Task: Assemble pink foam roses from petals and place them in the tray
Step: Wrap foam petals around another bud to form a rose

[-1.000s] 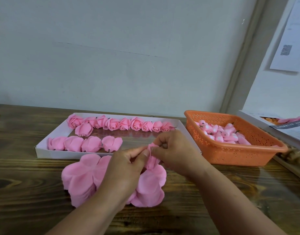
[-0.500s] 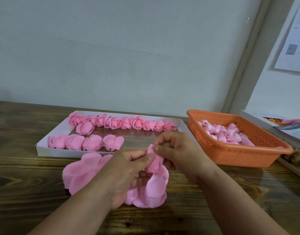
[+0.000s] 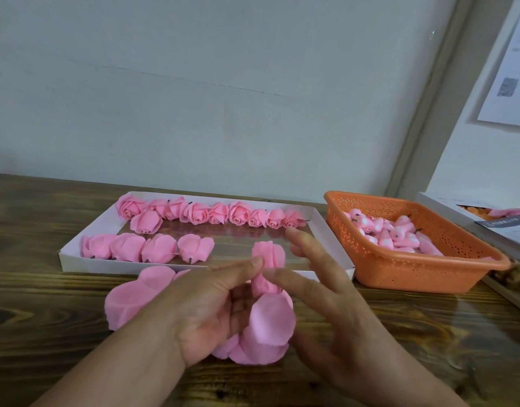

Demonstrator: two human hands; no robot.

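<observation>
Pinched in the left hand's (image 3: pixel 211 312) grip, between thumb and curled fingers, a half-made rose (image 3: pixel 267 259) stands upright just above the near edge of the tray, a loose petal sheet (image 3: pixel 267 330) hanging below it over the worktop. Its rolled centre rises above the thumb tip. Beside it the right hand (image 3: pixel 332 312) is spread, fingers straight and fanned; the index fingertip touches the lower part of the rose, holding nothing.

Underneath lies the dark wooden worktop (image 3: pixel 47 333), running back to a pale wall. On it sits the shallow white tray (image 3: pixel 76 259), with a far row of finished roses (image 3: pixel 211 212) along its back edge and a near row of four roses (image 3: pixel 147 248) lying on their sides at the left. Just right of the tray stands an orange basket (image 3: pixel 414 268) holding small pink and white rose centres (image 3: pixel 391 233). Left of the hands, a pile of flat petals (image 3: pixel 132 298) rests on the wood, just in front of the tray.
</observation>
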